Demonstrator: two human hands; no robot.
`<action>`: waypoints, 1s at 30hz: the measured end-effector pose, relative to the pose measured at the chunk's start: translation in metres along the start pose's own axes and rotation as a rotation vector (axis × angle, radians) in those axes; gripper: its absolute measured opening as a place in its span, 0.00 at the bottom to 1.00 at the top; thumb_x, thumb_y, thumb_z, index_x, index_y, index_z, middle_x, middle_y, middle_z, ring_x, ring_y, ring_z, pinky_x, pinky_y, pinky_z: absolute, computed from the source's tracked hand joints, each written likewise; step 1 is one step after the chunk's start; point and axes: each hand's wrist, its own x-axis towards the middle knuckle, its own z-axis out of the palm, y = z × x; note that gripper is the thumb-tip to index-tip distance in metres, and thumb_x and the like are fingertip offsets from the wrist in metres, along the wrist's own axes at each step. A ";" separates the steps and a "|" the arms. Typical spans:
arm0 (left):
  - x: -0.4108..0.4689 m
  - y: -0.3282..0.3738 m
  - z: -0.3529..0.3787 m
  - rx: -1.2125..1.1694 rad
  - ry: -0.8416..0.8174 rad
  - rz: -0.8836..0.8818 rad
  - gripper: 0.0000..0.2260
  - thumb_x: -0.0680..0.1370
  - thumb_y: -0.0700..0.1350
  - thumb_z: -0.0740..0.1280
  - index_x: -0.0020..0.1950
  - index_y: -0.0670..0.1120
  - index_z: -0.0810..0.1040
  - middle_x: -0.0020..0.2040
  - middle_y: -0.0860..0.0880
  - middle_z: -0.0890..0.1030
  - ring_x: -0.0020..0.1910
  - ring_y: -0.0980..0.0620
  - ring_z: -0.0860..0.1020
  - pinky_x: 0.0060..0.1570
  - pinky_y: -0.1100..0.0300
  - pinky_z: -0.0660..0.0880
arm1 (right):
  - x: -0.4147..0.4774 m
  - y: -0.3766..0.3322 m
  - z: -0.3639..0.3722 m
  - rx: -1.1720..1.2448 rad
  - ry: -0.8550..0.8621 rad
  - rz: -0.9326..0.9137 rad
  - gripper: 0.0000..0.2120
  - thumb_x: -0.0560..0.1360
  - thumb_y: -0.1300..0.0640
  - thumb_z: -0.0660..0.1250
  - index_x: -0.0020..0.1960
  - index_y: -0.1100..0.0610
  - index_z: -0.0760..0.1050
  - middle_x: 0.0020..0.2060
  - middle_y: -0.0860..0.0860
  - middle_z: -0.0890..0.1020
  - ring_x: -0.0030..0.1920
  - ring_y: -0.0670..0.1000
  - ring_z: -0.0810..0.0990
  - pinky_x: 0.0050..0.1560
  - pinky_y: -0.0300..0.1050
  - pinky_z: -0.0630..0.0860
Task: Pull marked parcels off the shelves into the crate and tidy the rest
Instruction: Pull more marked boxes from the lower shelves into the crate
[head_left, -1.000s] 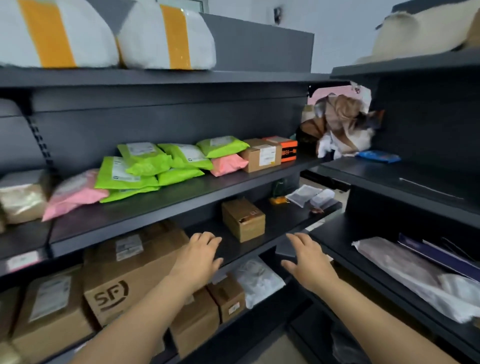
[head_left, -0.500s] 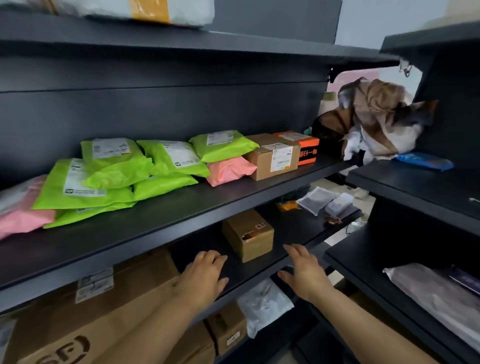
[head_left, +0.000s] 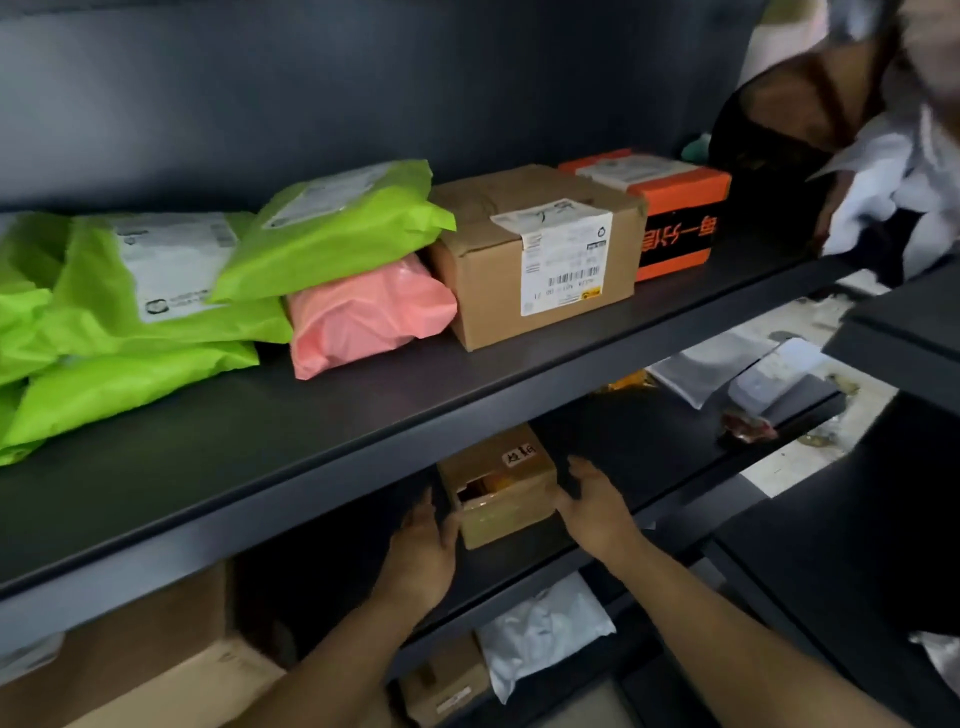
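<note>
A small brown cardboard box (head_left: 498, 483) with a torn front stands on the lower dark shelf (head_left: 649, 457). My left hand (head_left: 423, 551) is at its left side and my right hand (head_left: 595, 506) at its right side, fingers spread, touching or nearly touching the box. On the shelf above (head_left: 311, 431) lie several green mailer bags (head_left: 156, 291), a pink bag (head_left: 363, 312), a labelled cardboard box (head_left: 535, 254) and an orange and black box (head_left: 670, 213).
Flat white and clear packets (head_left: 737, 369) lie at the far end of the lower shelf. Below are large cardboard boxes (head_left: 130, 670), a small box (head_left: 447, 686) and a white bag (head_left: 540, 629). A second dark shelf unit (head_left: 893, 332) stands at the right, with bundled cloth (head_left: 852, 135) behind it.
The view has moved in closer and lower. Both hands have reached forward under the upper shelf and now flank the small brown box.
</note>
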 end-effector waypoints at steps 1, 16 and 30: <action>0.007 0.003 0.003 -0.086 0.008 -0.054 0.26 0.82 0.51 0.54 0.77 0.45 0.50 0.75 0.45 0.62 0.73 0.46 0.62 0.69 0.55 0.61 | 0.010 0.002 0.002 0.075 -0.007 0.026 0.29 0.80 0.49 0.59 0.76 0.57 0.55 0.73 0.55 0.62 0.71 0.54 0.64 0.69 0.42 0.60; 0.022 0.007 0.036 -0.697 -0.026 -0.320 0.21 0.78 0.59 0.61 0.68 0.54 0.63 0.67 0.49 0.69 0.60 0.47 0.72 0.52 0.49 0.72 | 0.042 0.040 0.022 0.371 -0.157 0.213 0.28 0.72 0.38 0.65 0.69 0.46 0.69 0.67 0.52 0.67 0.63 0.56 0.73 0.65 0.54 0.71; -0.065 -0.027 0.013 -0.692 -0.261 -0.046 0.23 0.69 0.61 0.70 0.59 0.60 0.65 0.58 0.49 0.76 0.53 0.51 0.77 0.46 0.55 0.75 | -0.113 0.048 0.043 0.661 -0.036 0.333 0.12 0.82 0.55 0.57 0.63 0.54 0.72 0.54 0.51 0.80 0.54 0.51 0.79 0.57 0.50 0.76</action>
